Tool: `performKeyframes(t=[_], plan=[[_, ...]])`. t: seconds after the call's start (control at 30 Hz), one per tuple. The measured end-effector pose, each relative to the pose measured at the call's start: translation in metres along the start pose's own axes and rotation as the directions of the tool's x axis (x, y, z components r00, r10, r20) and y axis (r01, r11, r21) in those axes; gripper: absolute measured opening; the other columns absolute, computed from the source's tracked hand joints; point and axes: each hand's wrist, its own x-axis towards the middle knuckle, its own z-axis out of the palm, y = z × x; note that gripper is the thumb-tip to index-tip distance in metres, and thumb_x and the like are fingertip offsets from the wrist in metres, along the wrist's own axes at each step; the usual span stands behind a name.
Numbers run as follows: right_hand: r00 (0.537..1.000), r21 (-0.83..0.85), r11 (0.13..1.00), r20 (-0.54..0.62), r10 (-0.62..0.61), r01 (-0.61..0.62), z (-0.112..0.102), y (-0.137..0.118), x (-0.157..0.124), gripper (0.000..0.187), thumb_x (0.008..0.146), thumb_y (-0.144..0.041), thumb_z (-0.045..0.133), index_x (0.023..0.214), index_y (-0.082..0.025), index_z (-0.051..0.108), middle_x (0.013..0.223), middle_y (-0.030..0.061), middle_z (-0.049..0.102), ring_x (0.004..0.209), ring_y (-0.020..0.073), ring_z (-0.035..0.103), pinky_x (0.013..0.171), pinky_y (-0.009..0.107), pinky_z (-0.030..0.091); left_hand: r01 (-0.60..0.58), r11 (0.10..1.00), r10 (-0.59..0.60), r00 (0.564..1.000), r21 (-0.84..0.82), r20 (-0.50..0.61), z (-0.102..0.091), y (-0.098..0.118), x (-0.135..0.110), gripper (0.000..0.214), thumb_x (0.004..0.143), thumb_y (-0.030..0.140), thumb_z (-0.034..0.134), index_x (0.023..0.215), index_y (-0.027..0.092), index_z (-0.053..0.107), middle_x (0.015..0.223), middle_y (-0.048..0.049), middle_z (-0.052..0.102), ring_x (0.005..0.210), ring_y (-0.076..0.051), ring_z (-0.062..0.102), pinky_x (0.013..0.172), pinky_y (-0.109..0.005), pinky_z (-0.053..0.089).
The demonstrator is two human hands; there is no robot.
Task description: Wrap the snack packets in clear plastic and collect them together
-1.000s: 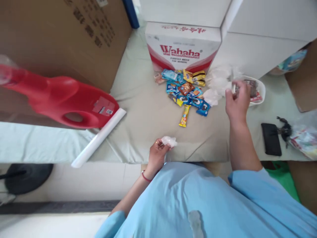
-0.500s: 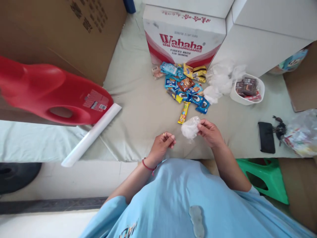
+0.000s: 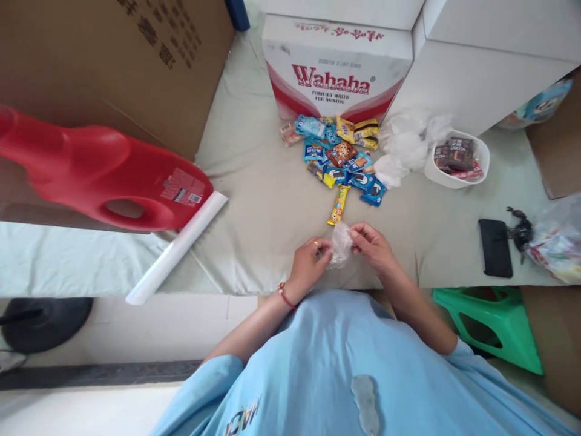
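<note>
Evidently, the work centred on the near part of a long table [image 3: 263,200] draped in pale green cloth. Read from that working spot, a white cardboard carton [image 3: 333,100] with red lettering stood at 12 o'clock and a bulky red plastic jug [image 3: 82,163] at 10. A heap of blue, yellow and brown wrapped snacks [image 3: 342,154] lay before the carton, crumpled translucent plastic bags [image 3: 403,145] at 1 o'clock, and a squarish white plastic tub [image 3: 447,180] at 2. The right hand [image 3: 374,245] pinched the right edge of a small bag of thin, clear plastic [image 3: 341,245]; the left hand [image 3: 309,266], fingers curled nearly closed, seemed to pinch its left edge, so the bag was between them. A slim yellow wrapped stick [image 3: 338,207] lay just beyond, at 12. The step in hand looked like working the film apart; the next move seemed to call for light fingertips and an even pull on 2 sides.
</note>
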Motion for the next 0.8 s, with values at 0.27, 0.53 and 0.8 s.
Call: performKeyframes(t=[0.27, 0.53, 0.8], plan=[[0.996, -0.033, 0.996, -0.024, 0.086, -0.087, -0.002, 0.018, -0.002, 0.045, 0.071, -0.059, 0.086, 0.093, -0.023, 0.07, 0.08, 0.0003, 0.07, 0.068, 0.0158, 0.058, 0.066, 0.03, 0.049, 0.11, 0.882, -0.181, 0.977, -0.459, -0.113, 0.008, -0.008, -0.003, 0.027, 0.084, 0.045, 0.074, 0.08, 0.021, 0.062, 0.094, -0.0029, 0.068, 0.085, -0.015, 0.062, 0.079, -0.028, 0.051], [0.984, 0.047, 0.988, -0.097, 0.151, -0.147, -0.009, 0.014, 0.0, 0.048, 0.067, -0.061, 0.088, 0.078, -0.021, 0.065, 0.064, -0.0036, 0.058, 0.056, 0.012, 0.048, 0.055, 0.027, 0.041, 0.147, 0.81, -0.271, 0.952, -0.567, -0.141, -0.006, -0.018, -0.009, 0.045, 0.086, 0.06, 0.071, 0.107, 0.022, 0.06, 0.118, -0.0085, 0.066, 0.107, -0.021, 0.066, 0.081, -0.032, 0.057], [0.998, -0.026, 0.997, 0.002, 0.067, -0.067, 0.005, 0.002, -0.004, 0.05, 0.076, -0.055, 0.083, 0.109, -0.023, 0.065, 0.076, -0.0036, 0.061, 0.059, 0.0112, 0.051, 0.053, 0.025, 0.042, 0.127, 0.983, -0.123, 0.992, -0.13, 0.038, -0.004, -0.003, -0.004, 0.028, 0.087, 0.046, 0.073, 0.091, 0.019, 0.071, 0.076, -0.0003, 0.065, 0.07, -0.014, 0.057, 0.066, -0.026, 0.044]])
